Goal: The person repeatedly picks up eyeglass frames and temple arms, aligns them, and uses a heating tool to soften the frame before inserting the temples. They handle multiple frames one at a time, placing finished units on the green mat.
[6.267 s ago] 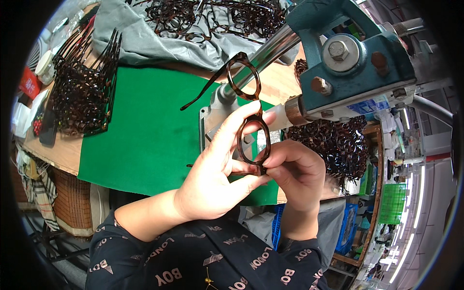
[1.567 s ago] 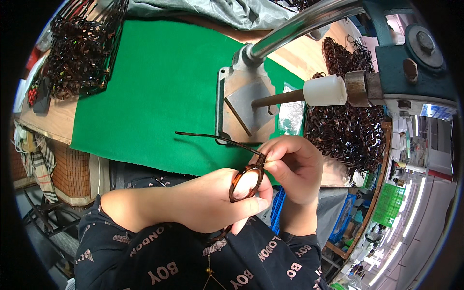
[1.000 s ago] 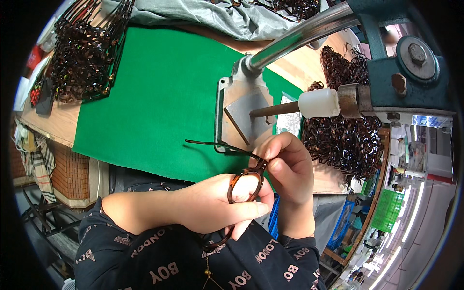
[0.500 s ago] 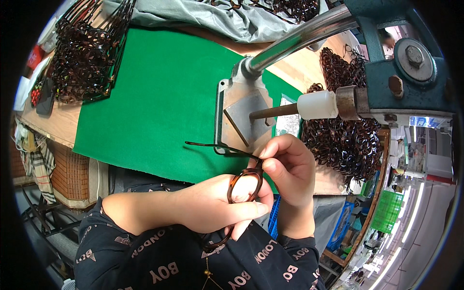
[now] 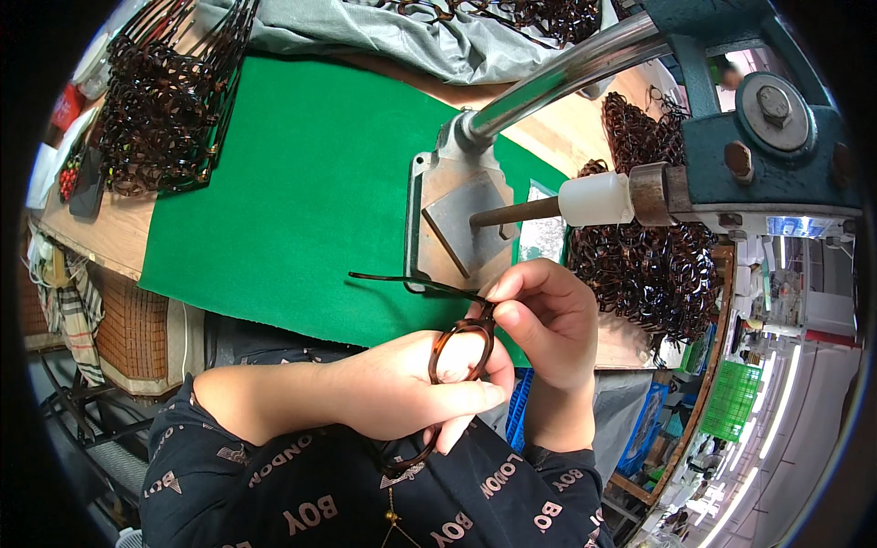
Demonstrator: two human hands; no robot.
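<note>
A brown tortoiseshell eyeglass frame [image 5: 437,353] is between my hands, in front of the press. My left hand [image 5: 402,388] is closed around its front, with the thumb across the bridge area and one rim showing above, the other below. At the hinge end, my right hand [image 5: 544,320] pinches the frame between thumb and forefinger. One dark temple arm [image 5: 402,279] extends leftward from that pinch over the green mat. Whether a small part lies in the right fingertips is hidden.
A hand press [image 5: 749,137] with a metal post stands at the right, its base plate [image 5: 457,219] on the green mat [image 5: 292,183]. Piles of tortoiseshell frames [image 5: 160,119] lie left, more frames [image 5: 649,265] right. Grey cloth [image 5: 365,41] lines the far side.
Both hands keep their hold on the eyeglass frame. The temple arm has tipped down very slightly at its free end; otherwise little differs.
</note>
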